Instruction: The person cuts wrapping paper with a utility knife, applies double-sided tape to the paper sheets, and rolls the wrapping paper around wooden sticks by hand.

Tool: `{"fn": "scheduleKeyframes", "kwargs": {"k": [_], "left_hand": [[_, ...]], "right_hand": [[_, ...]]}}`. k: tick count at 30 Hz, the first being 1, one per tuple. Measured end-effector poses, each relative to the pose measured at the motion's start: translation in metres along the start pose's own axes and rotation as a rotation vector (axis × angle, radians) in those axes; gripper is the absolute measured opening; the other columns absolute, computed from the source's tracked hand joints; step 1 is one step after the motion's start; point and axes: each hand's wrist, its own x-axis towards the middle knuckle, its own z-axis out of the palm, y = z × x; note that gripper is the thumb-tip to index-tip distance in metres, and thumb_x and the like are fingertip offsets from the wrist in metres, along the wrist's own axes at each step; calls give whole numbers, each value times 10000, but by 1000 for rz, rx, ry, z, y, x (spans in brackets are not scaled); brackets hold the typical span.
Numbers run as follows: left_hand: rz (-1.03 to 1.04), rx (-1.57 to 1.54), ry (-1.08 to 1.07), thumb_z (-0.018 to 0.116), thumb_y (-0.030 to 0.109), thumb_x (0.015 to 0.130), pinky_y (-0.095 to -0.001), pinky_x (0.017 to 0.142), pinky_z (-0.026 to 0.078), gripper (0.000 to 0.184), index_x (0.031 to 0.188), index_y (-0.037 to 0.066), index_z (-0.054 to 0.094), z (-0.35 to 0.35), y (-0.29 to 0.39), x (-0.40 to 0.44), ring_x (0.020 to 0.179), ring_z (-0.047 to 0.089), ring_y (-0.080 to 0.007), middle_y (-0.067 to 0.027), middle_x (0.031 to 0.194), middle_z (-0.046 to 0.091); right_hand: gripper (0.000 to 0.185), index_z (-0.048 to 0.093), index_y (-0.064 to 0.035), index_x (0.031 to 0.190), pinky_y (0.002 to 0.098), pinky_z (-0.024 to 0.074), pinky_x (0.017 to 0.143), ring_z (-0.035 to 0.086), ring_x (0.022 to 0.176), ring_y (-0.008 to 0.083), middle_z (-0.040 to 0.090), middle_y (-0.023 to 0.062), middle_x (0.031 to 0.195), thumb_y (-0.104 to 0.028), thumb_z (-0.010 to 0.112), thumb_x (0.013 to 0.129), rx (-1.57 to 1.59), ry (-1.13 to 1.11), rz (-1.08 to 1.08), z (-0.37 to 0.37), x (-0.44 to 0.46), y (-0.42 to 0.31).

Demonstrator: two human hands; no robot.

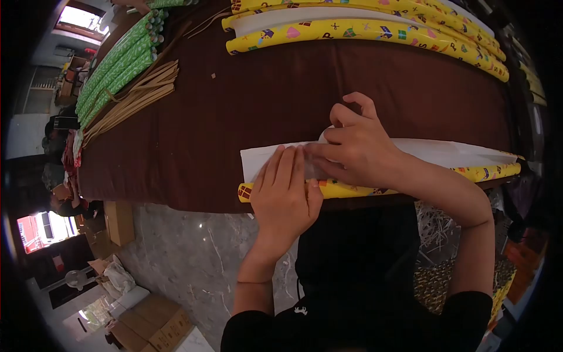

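Observation:
A roll of yellow printed wrapping paper (489,172) lies along the near table edge, its white underside (256,159) partly unrolled behind it. My left hand (284,202) is open, with its fingers stretched flat on the white side and the thumb over the yellow roll. Beside those fingertips, my right hand (359,146) is bent with its fingers curled and its thumb and index finger close to the paper. A small whitish rounded edge shows behind the right hand's fingers; most of it is hidden, so I cannot tell what it is.
Several yellow printed rolls (363,30) lie across the far side of the brown-covered table (264,94). Green patterned rolls (120,70) and flat brown strips (141,97) are at the far left. Shredded material (437,226) and cardboard boxes (158,322) are on the floor.

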Motion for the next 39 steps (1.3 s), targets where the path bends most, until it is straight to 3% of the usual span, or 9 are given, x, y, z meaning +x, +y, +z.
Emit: {"fn": "scheduleKeyframes", "kwargs": {"k": [2,4,7,12,17,39], "left_hand": [[24,104,4,521,168,827,-427,939,474,454,1225,-33,607,3,-2,-2,1124,591,-350,-169,1213,599],[33,109,8,519,170,832,-424,937,476,457,1235,-27,606,4,-2,-3,1130,591,-349,-167,1222,597],[32,111,-10,506,182,848,-421,938,477,457,1247,-19,603,6,-5,-5,1149,587,-346,-163,1246,588],[34,152,-2,512,241,830,-417,932,493,457,1181,-25,636,8,-5,-4,1129,605,-329,-151,1201,614],[24,157,-14,493,229,841,-413,926,494,450,1187,-27,624,7,-5,-3,1118,605,-333,-149,1196,608],[-7,158,-72,512,229,842,-419,880,485,449,1219,7,613,3,-2,-3,1154,577,-332,-156,1212,589]], "right_hand": [[207,712,-119,935,449,327,975,515,844,181,560,-11,579,-255,730,781,-12,-13,-16,-15,2,1],[279,636,-106,993,400,340,884,515,785,158,551,-13,574,-253,748,784,108,-81,129,-46,10,-4],[270,589,-105,940,361,318,802,504,720,147,533,-24,601,-220,772,778,110,-139,243,-80,-6,-8],[274,590,-118,897,336,297,800,475,674,148,489,-38,663,-205,810,759,-10,-208,478,-114,-57,0],[326,582,-122,851,364,307,843,484,681,153,485,-26,666,-252,845,710,-126,-92,665,-110,-94,18],[292,560,-116,819,408,333,859,505,720,212,513,-9,655,-241,806,724,-348,-22,492,-86,-90,26]]}}
